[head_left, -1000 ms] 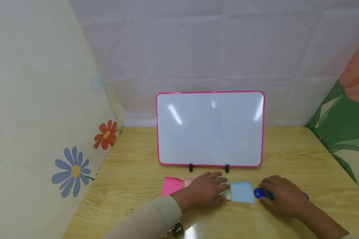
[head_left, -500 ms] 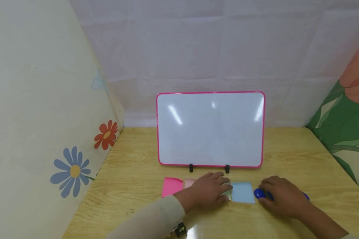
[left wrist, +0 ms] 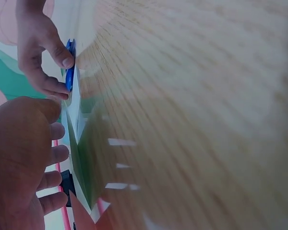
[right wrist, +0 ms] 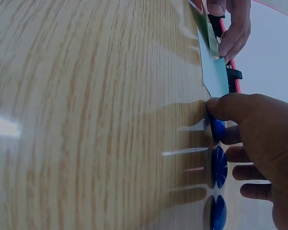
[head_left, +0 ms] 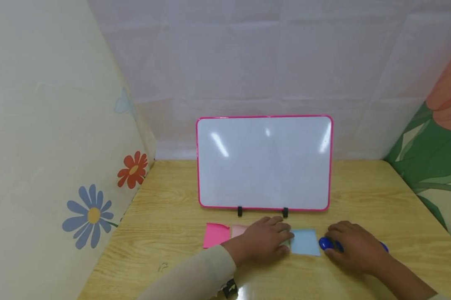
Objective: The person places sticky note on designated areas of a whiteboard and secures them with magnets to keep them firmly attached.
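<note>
My left hand lies over a pale green sticky note, fingers stretched out. In the left wrist view, that note's near edge stands up off the table. A light blue sticky note lies just right of the fingertips. My right hand rests over a row of blue domed discs, like board magnets. The leftmost disc shows beside the thumb; in the right wrist view, the thumb tip touches this disc's edge. A middle disc and a last disc lie by the other, loosely extended fingers.
A whiteboard with a pink frame stands upright behind the hands on small black feet. A bright pink sticky note with a curled top and a pale pink note lie at the left. Everything sits on a wooden table.
My left hand has slid slightly to the right, covering more of the green note and reaching the blue note's left edge. The right hand stays in place over the discs.
</note>
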A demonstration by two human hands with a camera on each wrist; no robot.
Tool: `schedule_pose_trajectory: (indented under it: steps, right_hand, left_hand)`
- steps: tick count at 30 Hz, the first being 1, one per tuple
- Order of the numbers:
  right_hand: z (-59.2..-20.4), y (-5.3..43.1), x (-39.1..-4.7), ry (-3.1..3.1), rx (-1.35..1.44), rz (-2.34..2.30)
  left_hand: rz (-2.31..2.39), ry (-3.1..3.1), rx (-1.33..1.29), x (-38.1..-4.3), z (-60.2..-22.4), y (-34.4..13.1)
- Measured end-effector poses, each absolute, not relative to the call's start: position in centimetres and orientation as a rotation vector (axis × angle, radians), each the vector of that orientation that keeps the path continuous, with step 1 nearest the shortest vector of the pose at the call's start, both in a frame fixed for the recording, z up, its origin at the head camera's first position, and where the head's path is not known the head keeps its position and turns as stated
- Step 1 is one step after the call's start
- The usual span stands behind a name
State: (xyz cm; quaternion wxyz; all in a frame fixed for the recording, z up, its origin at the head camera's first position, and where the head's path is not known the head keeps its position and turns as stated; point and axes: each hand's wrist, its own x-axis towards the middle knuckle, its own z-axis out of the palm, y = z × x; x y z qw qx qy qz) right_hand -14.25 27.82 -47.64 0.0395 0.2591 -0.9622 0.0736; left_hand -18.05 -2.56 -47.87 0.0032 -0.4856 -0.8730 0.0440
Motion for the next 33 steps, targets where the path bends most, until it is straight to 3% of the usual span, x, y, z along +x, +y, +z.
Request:
schedule_pose_trajectory:
  steps: [33]
  right_hand:
    - [-47.7,27.3,-14.5,-2.932,0.801,0.266]
  left_hand:
    - [0.211,-2.754,-1.52,-18.1,-47.8,-1.4]
